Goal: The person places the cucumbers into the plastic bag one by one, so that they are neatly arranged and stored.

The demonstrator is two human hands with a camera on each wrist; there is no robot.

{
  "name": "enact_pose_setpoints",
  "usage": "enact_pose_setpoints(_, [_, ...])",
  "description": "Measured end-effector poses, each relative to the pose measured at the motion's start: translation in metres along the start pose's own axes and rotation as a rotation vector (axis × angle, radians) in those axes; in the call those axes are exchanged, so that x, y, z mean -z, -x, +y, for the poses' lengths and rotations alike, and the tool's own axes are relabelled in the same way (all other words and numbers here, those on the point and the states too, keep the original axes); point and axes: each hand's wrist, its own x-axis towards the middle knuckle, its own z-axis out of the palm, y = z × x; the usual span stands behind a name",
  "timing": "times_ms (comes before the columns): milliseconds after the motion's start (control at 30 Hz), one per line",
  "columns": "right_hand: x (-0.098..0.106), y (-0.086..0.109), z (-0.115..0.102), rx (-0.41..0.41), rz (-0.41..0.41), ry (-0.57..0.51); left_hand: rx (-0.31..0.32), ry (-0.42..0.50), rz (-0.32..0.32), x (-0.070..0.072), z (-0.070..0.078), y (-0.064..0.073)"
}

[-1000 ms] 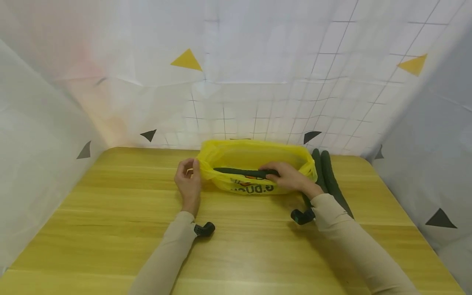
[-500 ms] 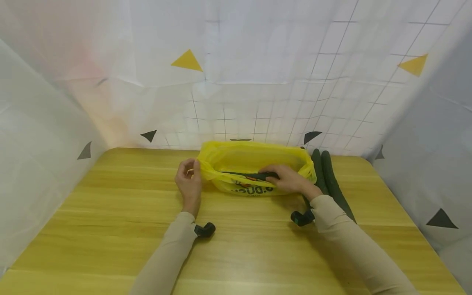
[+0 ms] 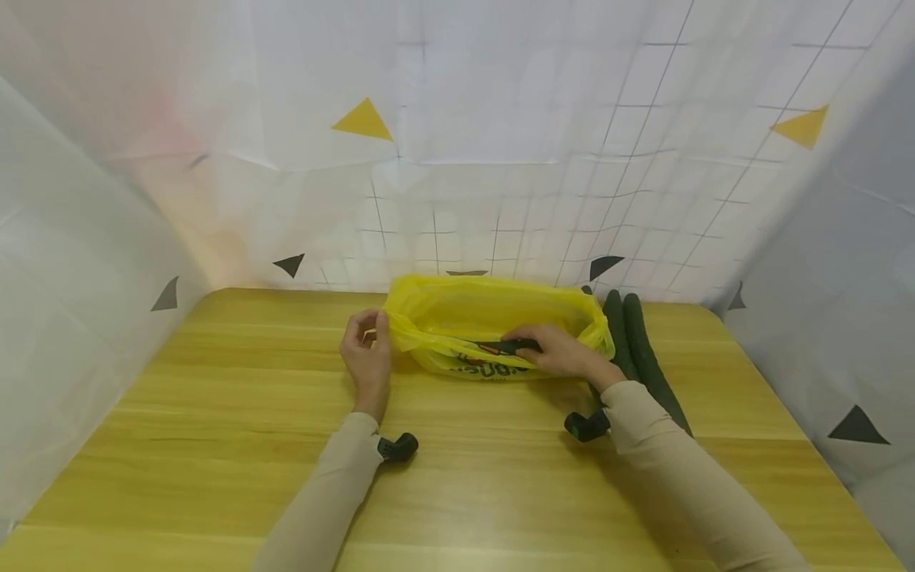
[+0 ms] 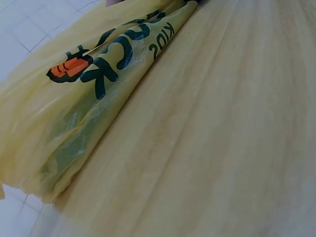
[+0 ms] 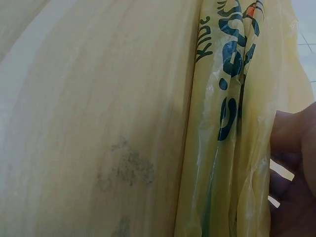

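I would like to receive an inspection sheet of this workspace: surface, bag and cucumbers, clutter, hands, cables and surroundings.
Surface: wood-grain table; grey smudges show in the right wrist view, cause unclear.
Job's things: yellow bag, open at the top; at least two cucumbers lie to its right, partly hidden by the right sleeve.
Clutter: nothing seen.
Hands: left hand pinches the bag's left edge; right hand reaches into the bag's mouth and grips another cucumber.
Cables: nothing seen.
Surroundings: white sheeting with yellow triangles and black triangles.
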Motion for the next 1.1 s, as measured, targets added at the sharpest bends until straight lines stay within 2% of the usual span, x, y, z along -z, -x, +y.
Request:
enact_pose_setpoints(300, [0.011, 0.007, -0.007, -0.024, 0.022, -0.086, -0.001, -0.003, -0.012, -0.001, 0.006, 0.002])
enact_pose_setpoints(633, [0.018, 0.032, 0.003, 0.037, 0.131, -0.08, -0.011, -0.017, -0.004, 0.0, 0.006, 0.003])
enact_pose_setpoints(900, [0.016, 0.058, 0.008, 0.074, 0.25, -0.004, -0.024, -0.026, -0.013, 0.0, 0.006, 0.003])
enact_pose_setpoints(967, [0.017, 0.064, 0.008, 0.066, 0.256, 0.007, -0.027, -0.019, -0.013, 0.0, 0.006, 0.002])
enact_pose_setpoints(1100, [0.014, 0.071, 0.005, 0.061, 0.219, 0.114, -0.02, -0.014, -0.018, 0.0, 0.007, 0.002])
